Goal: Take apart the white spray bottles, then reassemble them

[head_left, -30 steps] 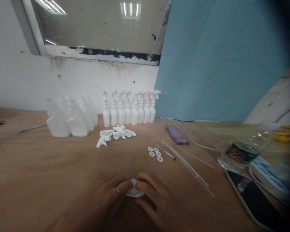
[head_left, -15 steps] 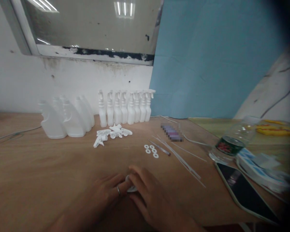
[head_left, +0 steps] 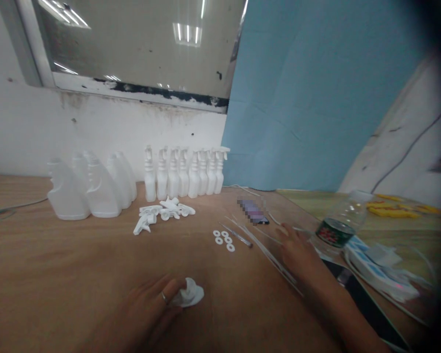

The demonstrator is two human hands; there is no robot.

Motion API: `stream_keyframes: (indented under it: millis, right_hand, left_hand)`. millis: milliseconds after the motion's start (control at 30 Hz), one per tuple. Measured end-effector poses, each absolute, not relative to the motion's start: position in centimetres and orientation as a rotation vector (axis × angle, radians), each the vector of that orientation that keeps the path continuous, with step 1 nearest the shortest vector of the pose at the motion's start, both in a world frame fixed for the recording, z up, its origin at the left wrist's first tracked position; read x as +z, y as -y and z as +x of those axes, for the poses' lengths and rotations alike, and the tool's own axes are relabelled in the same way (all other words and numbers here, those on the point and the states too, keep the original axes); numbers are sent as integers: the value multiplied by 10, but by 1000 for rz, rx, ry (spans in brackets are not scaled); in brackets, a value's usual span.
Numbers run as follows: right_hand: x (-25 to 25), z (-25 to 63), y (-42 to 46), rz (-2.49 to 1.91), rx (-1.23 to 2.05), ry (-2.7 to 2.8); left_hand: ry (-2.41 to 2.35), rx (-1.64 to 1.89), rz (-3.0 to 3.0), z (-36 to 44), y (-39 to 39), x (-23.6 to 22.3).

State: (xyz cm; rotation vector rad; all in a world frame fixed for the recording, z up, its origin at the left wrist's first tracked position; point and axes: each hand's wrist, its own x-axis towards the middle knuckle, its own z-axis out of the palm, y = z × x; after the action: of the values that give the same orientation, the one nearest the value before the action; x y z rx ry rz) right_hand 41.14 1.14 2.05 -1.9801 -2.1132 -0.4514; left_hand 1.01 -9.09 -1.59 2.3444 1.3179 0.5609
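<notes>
My left hand is closed around a white plastic piece at the near middle of the table, seemingly a trigger sprayer head. Its rounded end shows past my fingers; the rest is hidden. To the right, my right hand stretches over the table with fingers extended, beside a thin lone tube and close to the water bottle. Several thin white tubes lie left of that hand. Several white washers and a thin pen-like tool lie nearer the middle.
White trigger sprayer heads lie piled before a row of spray bottles. Translucent jugs stand at the left. A phone lies under my right forearm, near a power strip. A blurred-out phone-like item lies behind the tubes.
My right hand has left the white piece and moved right, toward the tubes and bottle. My left hand keeps hold of the piece and appears slightly further left and lower. The view has shifted slightly.
</notes>
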Motion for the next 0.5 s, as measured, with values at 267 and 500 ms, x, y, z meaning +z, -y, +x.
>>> stream_keyframes:
  millis: [267,500]
  right_hand:
    - [6,432,-16,-2232,-303,2085]
    - [32,395,1,-1917,-41,1768]
  left_hand:
    - [-1469,513,2063,5,88,-13]
    - [-1414,500,2087,10,91,-8]
